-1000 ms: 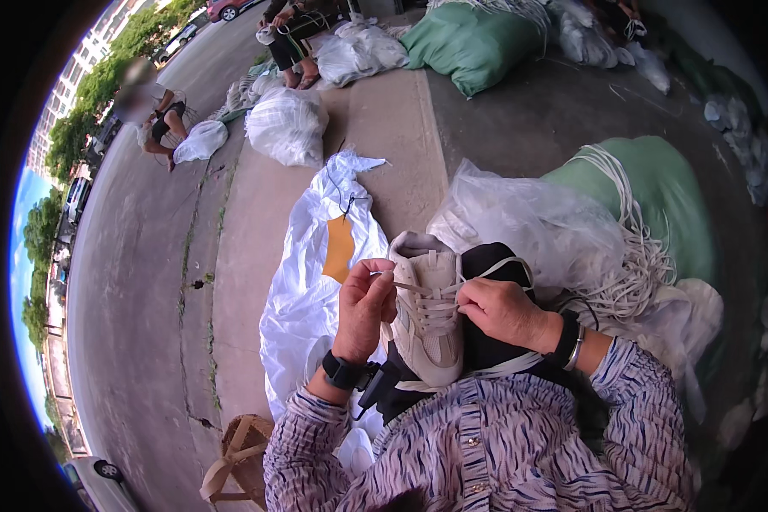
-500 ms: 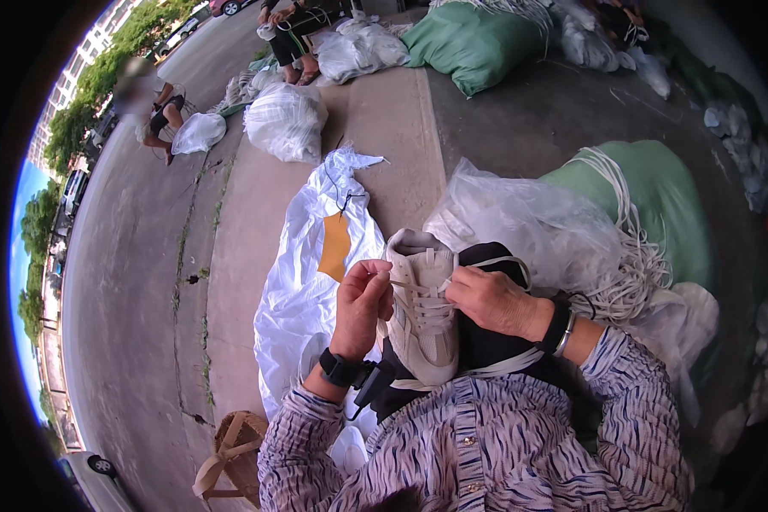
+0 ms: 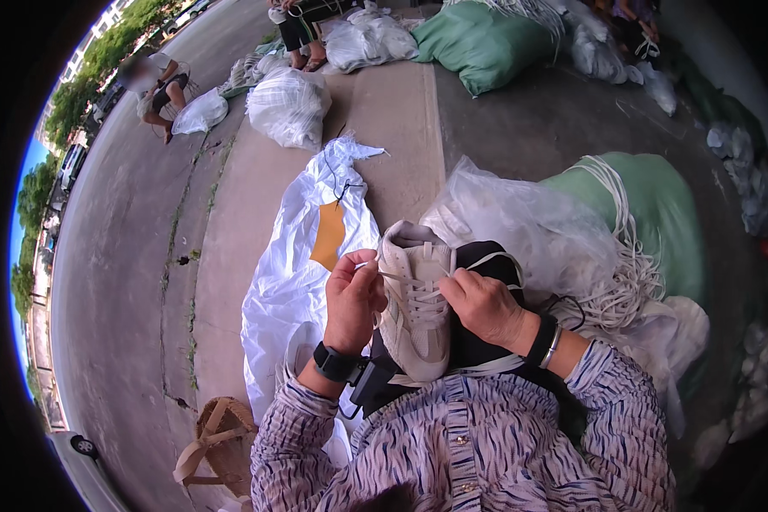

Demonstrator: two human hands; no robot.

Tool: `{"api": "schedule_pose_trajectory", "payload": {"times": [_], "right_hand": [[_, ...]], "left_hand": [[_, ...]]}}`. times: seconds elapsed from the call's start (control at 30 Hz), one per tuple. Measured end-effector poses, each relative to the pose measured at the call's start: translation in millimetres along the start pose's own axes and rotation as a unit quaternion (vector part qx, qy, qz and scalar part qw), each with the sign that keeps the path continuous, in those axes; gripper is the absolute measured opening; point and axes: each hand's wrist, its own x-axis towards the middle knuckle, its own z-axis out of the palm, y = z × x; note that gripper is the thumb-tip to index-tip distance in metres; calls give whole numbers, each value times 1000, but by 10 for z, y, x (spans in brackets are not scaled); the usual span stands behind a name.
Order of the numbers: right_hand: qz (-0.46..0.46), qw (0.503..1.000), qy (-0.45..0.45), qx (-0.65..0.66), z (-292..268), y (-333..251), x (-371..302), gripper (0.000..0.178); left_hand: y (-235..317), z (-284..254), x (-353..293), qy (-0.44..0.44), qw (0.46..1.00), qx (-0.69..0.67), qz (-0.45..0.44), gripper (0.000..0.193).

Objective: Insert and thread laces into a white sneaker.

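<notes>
A beige and white sneaker point(image 3: 418, 341) lies on my lap over black cloth, toe toward me and collar away. Laces cross its tongue through several eyelets. My left hand point(image 3: 352, 294) is closed in a pinch at the shoe's left side, on a flat whitish shoelace point(image 3: 398, 277) that runs taut across the upper part. Over the right row of eyelets, my right hand point(image 3: 488, 309) has thumb and finger pressed together on the lace; the exact grip is partly hidden by the fingers.
White sheeting point(image 3: 290, 256) with a tan piece point(image 3: 328, 235) lies left. To the right are a clear plastic bag point(image 3: 520, 222), a bundle of white laces point(image 3: 627, 282) and a green sack point(image 3: 657, 205). A woven seat point(image 3: 226, 435) stands lower left. Other people sit farther off among bags.
The view has shifted slightly, and the shoe and both hands appear a little farther left. The lace between my hands now lies straighter across the shoe. Both hands stay pinched.
</notes>
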Motion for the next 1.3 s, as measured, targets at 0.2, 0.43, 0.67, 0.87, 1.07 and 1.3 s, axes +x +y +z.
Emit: {"api": "schedule_pose_trajectory", "payload": {"times": [0.2,0.43,0.67,0.87,1.07,1.3], "right_hand": [[-26,1000,-6,8,21,7,-181,9],[6,987,11,162,-60,35,-229,11],[212,964,-121,105,-127,1,80,24],[137,979,-49,140,-77,4,123,23],[77,990,-55,100,-43,69,168,13],[214,962,-88,143,67,158,314,13]], "left_hand": [[157,-84,80,16,996,-79,-37,9],[132,-185,24,-5,997,-70,-11,12],[79,107,-149,-151,748,594,254,19],[106,242,37,-139,637,700,291,14],[113,223,135,-163,642,714,227,14],[-1,352,92,-92,612,750,233,14]]}}
